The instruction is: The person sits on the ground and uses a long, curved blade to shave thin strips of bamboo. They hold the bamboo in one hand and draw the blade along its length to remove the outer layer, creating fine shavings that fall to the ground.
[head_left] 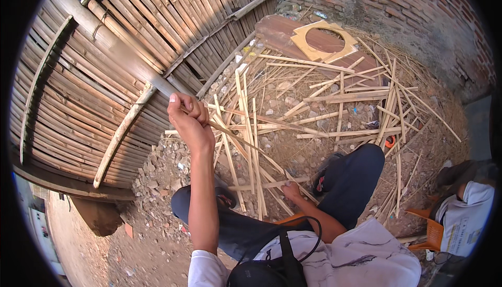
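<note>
My left hand (191,119) is raised in front of the bamboo wall, its fingers closed round a thin bamboo strip (246,143). From this fist the strip slants down to the right, toward my other hand. Low between my knees, my right hand (291,190) is closed at a short, pale bamboo strip (261,185) lying nearly level. Its fingers are small in view and partly hidden. Several split bamboo strips (253,151) lie crossed on the ground just past my hands.
Behind my left hand stands a bamboo-pole wall (68,93). Farther off, a yellowish frame with a round hole (342,50) rests on a reddish board (277,33) by a brick wall (397,4). At right are an orange chair (434,232) and another person's white shirt (465,219).
</note>
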A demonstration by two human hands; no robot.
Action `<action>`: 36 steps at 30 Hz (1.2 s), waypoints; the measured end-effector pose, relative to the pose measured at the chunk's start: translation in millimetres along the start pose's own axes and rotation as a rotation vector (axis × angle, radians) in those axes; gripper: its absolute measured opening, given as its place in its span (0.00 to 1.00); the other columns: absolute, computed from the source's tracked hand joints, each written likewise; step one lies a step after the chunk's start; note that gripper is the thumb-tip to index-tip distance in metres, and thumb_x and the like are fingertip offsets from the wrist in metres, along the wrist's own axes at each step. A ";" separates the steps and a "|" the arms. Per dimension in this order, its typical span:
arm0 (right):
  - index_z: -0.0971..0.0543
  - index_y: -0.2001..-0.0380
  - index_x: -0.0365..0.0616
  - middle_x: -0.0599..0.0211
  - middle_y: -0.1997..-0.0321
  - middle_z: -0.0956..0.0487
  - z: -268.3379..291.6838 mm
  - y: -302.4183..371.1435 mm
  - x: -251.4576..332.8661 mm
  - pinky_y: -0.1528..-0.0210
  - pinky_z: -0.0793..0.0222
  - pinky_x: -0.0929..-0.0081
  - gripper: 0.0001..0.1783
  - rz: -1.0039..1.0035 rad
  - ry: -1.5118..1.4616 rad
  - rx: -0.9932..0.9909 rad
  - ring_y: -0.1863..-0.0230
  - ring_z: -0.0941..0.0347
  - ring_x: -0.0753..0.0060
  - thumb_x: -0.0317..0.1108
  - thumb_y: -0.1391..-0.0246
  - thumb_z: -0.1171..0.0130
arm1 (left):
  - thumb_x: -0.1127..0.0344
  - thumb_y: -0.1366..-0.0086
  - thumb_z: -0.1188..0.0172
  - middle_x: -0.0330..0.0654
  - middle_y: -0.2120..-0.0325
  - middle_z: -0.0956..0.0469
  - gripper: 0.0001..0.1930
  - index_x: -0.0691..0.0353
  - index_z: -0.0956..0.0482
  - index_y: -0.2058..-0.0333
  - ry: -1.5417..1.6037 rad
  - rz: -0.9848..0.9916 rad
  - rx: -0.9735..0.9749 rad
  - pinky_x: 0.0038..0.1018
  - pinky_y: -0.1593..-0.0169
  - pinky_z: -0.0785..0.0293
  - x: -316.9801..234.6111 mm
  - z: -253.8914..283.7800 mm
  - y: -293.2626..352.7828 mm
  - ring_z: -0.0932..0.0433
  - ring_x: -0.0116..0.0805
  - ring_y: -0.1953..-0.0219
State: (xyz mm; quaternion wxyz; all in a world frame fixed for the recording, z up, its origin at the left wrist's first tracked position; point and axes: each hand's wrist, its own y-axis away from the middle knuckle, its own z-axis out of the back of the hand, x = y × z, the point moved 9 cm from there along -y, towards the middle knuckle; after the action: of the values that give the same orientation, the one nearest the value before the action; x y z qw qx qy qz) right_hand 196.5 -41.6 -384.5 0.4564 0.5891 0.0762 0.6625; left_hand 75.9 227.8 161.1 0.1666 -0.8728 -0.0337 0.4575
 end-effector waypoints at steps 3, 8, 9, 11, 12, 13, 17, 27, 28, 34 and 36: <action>0.22 0.74 0.37 0.62 0.84 0.26 -6.9 4.3 20.8 0.83 0.36 0.63 0.11 0.064 0.012 0.044 0.86 0.30 0.67 0.35 0.44 0.39 | 0.49 0.22 0.52 0.29 0.85 0.51 0.23 0.56 0.40 0.75 0.013 0.017 0.027 0.27 0.79 0.61 3.1 -1.7 -1.1 0.57 0.21 0.84; 0.17 0.66 0.33 0.53 0.78 0.19 -1.6 -4.6 -27.1 0.78 0.27 0.63 0.14 -0.215 -0.023 0.142 0.82 0.23 0.61 0.35 0.47 0.40 | 0.47 0.23 0.52 0.29 0.85 0.51 0.24 0.55 0.40 0.75 0.027 0.024 0.037 0.27 0.79 0.61 0.2 3.5 -2.5 0.57 0.21 0.84; 0.17 0.65 0.32 0.54 0.79 0.20 -2.6 -5.6 -28.5 0.77 0.27 0.61 0.15 -0.183 -0.004 0.139 0.81 0.22 0.60 0.35 0.47 0.41 | 0.46 0.23 0.52 0.28 0.86 0.52 0.24 0.54 0.40 0.75 0.035 0.038 0.050 0.27 0.79 0.60 2.1 5.7 -1.2 0.58 0.22 0.84; 0.18 0.63 0.30 0.53 0.78 0.19 -17.0 -15.0 -13.9 0.77 0.28 0.60 0.16 -0.064 -0.028 0.168 0.81 0.21 0.60 0.35 0.47 0.42 | 0.45 0.24 0.51 0.28 0.86 0.52 0.25 0.53 0.42 0.76 0.026 0.041 0.082 0.28 0.79 0.60 2.2 3.6 1.2 0.58 0.22 0.84; 0.18 0.62 0.29 0.52 0.77 0.19 -20.6 -20.4 -9.1 0.77 0.28 0.59 0.17 -0.006 -0.040 0.179 0.80 0.21 0.60 0.35 0.47 0.42 | 0.46 0.24 0.52 0.28 0.86 0.52 0.24 0.54 0.41 0.76 0.039 0.045 0.092 0.28 0.79 0.60 3.1 2.0 0.9 0.58 0.22 0.84; 0.18 0.63 0.30 0.52 0.77 0.19 -18.7 -31.5 -12.1 0.77 0.28 0.59 0.17 0.048 -0.017 0.129 0.80 0.21 0.60 0.36 0.47 0.42 | 0.46 0.23 0.53 0.29 0.86 0.52 0.24 0.55 0.40 0.76 0.055 0.051 0.111 0.27 0.79 0.61 4.3 -3.9 -0.8 0.58 0.22 0.84; 0.25 0.74 0.37 0.62 0.83 0.27 -19.3 -39.5 -39.8 0.81 0.36 0.63 0.10 -0.071 -0.080 0.149 0.85 0.31 0.69 0.33 0.43 0.41 | 0.46 0.23 0.54 0.28 0.86 0.52 0.24 0.55 0.40 0.76 0.072 0.077 0.153 0.27 0.80 0.61 5.9 -3.5 -4.5 0.58 0.22 0.85; 0.18 0.69 0.33 0.62 0.79 0.21 -17.2 -6.3 13.1 0.75 0.30 0.64 0.14 0.056 -0.143 0.256 0.80 0.24 0.68 0.36 0.44 0.42 | 0.46 0.27 0.51 0.27 0.89 0.51 0.24 0.54 0.40 0.78 0.252 0.188 0.462 0.26 0.83 0.59 14.1 -21.8 1.2 0.58 0.21 0.88; 0.18 0.69 0.33 0.61 0.78 0.21 -14.6 -5.9 5.6 0.73 0.29 0.64 0.14 -0.025 -0.122 0.239 0.79 0.23 0.67 0.37 0.44 0.41 | 0.46 0.27 0.51 0.27 0.89 0.51 0.24 0.55 0.40 0.78 0.268 0.193 0.483 0.26 0.83 0.59 12.3 -20.6 -0.4 0.58 0.21 0.88; 0.18 0.67 0.30 0.53 0.77 0.19 -10.6 -21.1 -0.1 0.72 0.26 0.60 0.16 0.057 -0.009 0.097 0.79 0.21 0.58 0.38 0.46 0.39 | 0.49 0.25 0.52 0.27 0.89 0.51 0.23 0.54 0.39 0.78 0.327 0.176 0.608 0.23 0.85 0.58 9.9 -39.7 6.4 0.57 0.20 0.88; 0.18 0.66 0.30 0.50 0.76 0.19 -12.1 -18.2 12.1 0.71 0.25 0.57 0.16 0.108 0.052 0.057 0.77 0.20 0.57 0.37 0.46 0.39 | 0.49 0.25 0.52 0.27 0.89 0.50 0.23 0.55 0.39 0.78 0.323 0.185 0.622 0.23 0.85 0.58 11.4 -37.4 9.2 0.57 0.20 0.88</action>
State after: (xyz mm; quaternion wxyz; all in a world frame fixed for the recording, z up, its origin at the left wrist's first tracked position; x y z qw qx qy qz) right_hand 196.9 -17.4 -391.1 0.4008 0.5875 0.0749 0.6990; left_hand 111.8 211.8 168.8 0.3854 -0.8408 0.2128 0.3151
